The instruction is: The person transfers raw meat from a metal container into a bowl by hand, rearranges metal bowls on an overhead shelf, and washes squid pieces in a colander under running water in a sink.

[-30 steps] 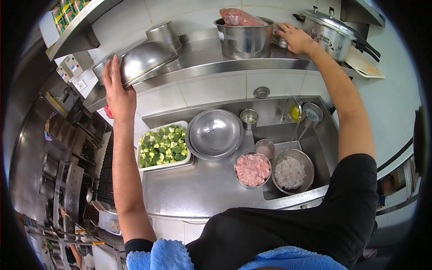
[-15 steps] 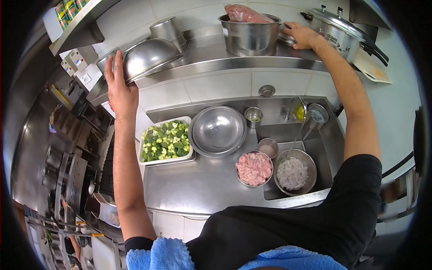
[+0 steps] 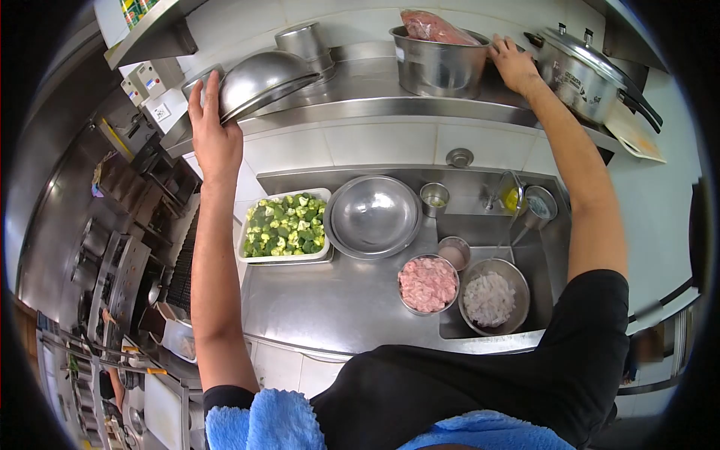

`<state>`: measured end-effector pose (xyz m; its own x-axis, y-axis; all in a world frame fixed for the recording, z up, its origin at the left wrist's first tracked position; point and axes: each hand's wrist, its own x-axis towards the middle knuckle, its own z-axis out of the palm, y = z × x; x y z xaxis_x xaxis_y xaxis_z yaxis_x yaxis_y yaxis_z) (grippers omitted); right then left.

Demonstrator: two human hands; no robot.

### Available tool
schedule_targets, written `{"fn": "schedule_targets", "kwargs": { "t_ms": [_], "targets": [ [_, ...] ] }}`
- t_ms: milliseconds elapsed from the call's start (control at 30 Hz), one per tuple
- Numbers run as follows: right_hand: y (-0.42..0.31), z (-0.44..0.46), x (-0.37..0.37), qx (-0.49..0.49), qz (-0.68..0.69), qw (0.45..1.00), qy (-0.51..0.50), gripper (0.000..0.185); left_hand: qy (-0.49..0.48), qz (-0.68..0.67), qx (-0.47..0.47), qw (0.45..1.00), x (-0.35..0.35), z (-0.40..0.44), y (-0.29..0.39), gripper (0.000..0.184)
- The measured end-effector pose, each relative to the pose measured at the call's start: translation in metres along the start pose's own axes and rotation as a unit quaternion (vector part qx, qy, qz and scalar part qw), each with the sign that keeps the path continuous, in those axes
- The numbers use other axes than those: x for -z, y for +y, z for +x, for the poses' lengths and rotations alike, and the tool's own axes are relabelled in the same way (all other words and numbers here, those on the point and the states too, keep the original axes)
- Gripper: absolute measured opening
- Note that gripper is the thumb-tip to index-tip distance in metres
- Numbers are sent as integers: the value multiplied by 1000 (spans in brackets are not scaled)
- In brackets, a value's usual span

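Observation:
On the raised steel shelf at the left lies an upturned steel bowl (image 3: 266, 81). My left hand (image 3: 215, 135) is at its left edge, fingers pointing up and the palm against the rim. My right hand (image 3: 514, 66) reaches onto the shelf between a steel pot (image 3: 439, 69) and a pressure cooker (image 3: 581, 75). Its fingers bend at the pot's right side, and whatever they touch is hidden. A bag of red meat (image 3: 435, 28) rests in the pot. Behind the upturned bowl stands a steel container (image 3: 302, 43).
Below the shelf are a tray of broccoli (image 3: 285, 226), a wide steel bowl (image 3: 373, 216), a small cup (image 3: 434, 198), a bowl of pink meat (image 3: 427, 284) and a sink (image 3: 541, 251) with a bowl of pale food (image 3: 490, 298). A cutting board (image 3: 634, 135) leans at right.
The whole view has shifted, moving things slightly right in the picture. My right hand has moved closer to the pot's right rim, and the small metal item that was under it no longer shows.

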<state>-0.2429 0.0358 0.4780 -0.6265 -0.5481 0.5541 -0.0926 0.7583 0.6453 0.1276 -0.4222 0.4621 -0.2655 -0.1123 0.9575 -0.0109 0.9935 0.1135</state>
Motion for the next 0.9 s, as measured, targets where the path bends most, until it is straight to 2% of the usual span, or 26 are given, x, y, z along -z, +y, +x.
{"fn": "schedule_targets", "kwargs": {
  "t_ms": [67, 200, 300, 367, 433, 500, 600, 633, 700, 733, 767, 833, 867, 900],
  "targets": [
    [1, 10, -16, -15, 30, 999, 31, 58, 12, -14, -4, 1000, -7, 4, -4, 82],
    [11, 22, -1, -59, 128, 988, 69, 48, 36, -17, -24, 999, -11, 17, 15, 77],
    [28, 24, 17, -89, 153, 962, 207, 41, 23, -10, -50, 998, -15, 21, 23, 75],
    [44, 17, 48, -105, 145, 947, 267, 45, -4, -41, -54, 998, -22, 19, 24, 85],
    [58, 10, 79, -150, 143, 932, 299, 50, -10, -40, -73, 996, -28, 17, 27, 87],
    [69, -2, 116, -154, 156, 900, 377, 48, -19, -60, -43, 997, -34, 14, 27, 88],
    [67, -29, 183, -158, 213, 837, 479, 40, 22, -46, -23, 998, -46, 14, 16, 81],
    [63, -37, 203, -159, 239, 812, 509, 37, 23, -104, 10, 994, -52, 15, 11, 76],
    [55, -41, 231, -153, 296, 791, 512, 38, 23, -219, 78, 972, -62, 22, 0, 67],
    [50, -40, 242, -160, 311, 786, 509, 39, -27, -251, 166, 953, -60, 32, 3, 58],
    [44, -37, 251, -166, 326, 781, 507, 41, -66, -327, 227, 915, -58, 34, 8, 56],
    [15, -11, 256, -194, 360, 748, 523, 44, -138, -468, 338, 805, -37, 45, 37, 53],
    [4, -2, 260, -208, 376, 730, 531, 45, -164, -472, 339, 797, -42, 47, 33, 49],
    [-1, 0, 269, -167, 458, 744, 458, 48, -193, -487, 356, 774, -42, 49, 32, 46]
  ]
}}
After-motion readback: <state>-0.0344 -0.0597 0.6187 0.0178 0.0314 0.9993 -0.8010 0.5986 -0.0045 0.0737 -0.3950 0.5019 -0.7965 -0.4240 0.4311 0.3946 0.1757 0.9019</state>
